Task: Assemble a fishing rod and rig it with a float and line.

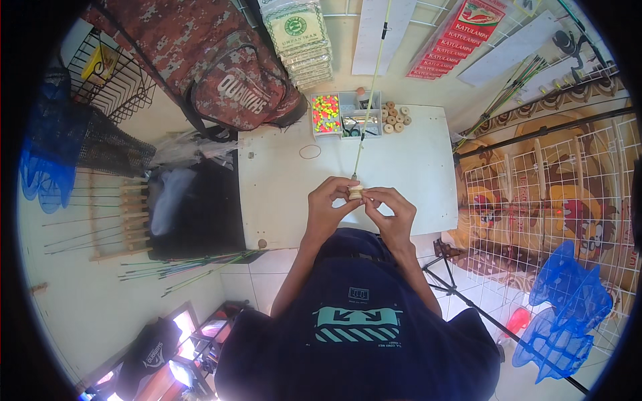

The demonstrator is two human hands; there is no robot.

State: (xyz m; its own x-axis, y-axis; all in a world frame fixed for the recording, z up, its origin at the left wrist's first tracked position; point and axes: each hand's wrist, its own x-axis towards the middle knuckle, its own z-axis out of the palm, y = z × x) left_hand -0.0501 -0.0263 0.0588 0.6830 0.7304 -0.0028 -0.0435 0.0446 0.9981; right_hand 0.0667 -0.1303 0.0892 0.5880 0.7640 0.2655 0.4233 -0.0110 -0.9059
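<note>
Over the near half of the white table, my left hand pinches a small pale wooden spool-like piece between thumb and fingers. From the other side, my right hand grips the same piece with its thumb and fingertips. A thin yellow-green fishing rod runs from the fingers away over the table and out at the top; dark bands mark it in places. How the rod meets the wooden piece is partly hidden by my fingers.
On the white table stands a divided box with bright floats and small tools. Beside it lie several wooden rings and a rubber band. A camouflage bag leans at the back left; a tripod stands right.
</note>
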